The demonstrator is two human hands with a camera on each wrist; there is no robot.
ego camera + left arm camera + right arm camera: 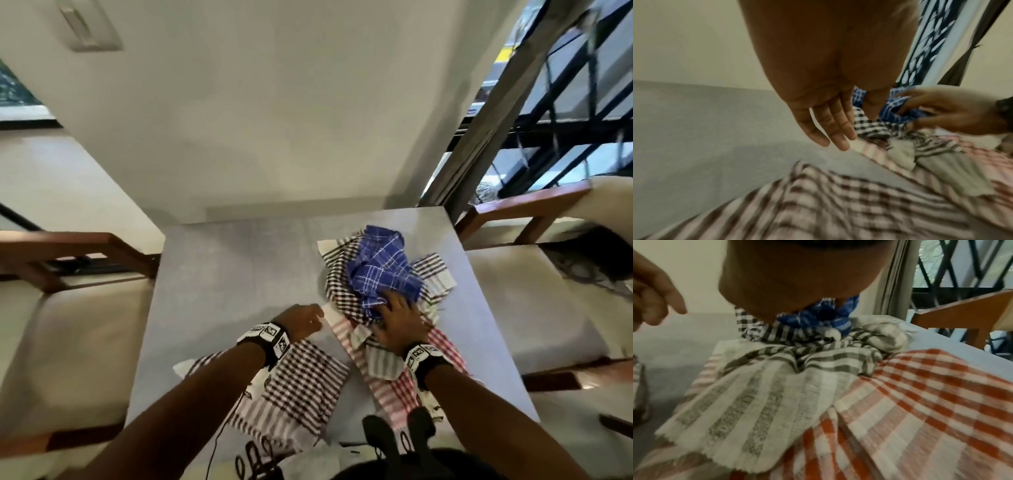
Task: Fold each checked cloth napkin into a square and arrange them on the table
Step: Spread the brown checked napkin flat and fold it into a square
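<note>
Your right hand [397, 322] grips blue napkin [380, 270] atop napkin heap; your left hand [305, 320], fingers straight, empty, hovers beside red-checked napkin [442, 342] on grey table [233, 274].

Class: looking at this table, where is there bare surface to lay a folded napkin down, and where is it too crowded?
Bare grey table runs along the left side and far edge, bordered by the left chair and the wall. The right half is crowded: the blue napkin tops a heap under the right hand; the brown checked napkin fills the near edge.
</note>
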